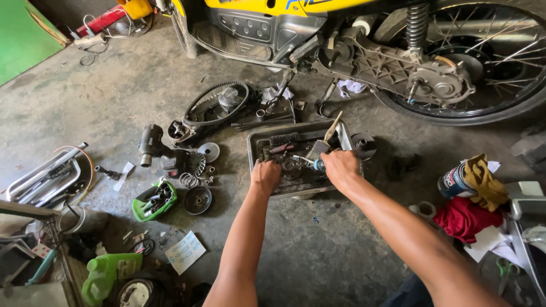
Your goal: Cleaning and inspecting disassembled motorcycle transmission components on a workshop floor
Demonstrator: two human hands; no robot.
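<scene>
Down on the concrete floor, both hands reach into a grey metal tray beside a motorbike. Left hand is clenched on the tray's near edge, next to a round metal part lying inside. Right hand is closed around a blue-handled tool. A paintbrush leans in the tray; a drive belt lies well apart to the left.

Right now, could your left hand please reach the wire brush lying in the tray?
Probably yes: the left hand rests on the tray's near edge, and nothing stands between it and the wire brush.
</scene>
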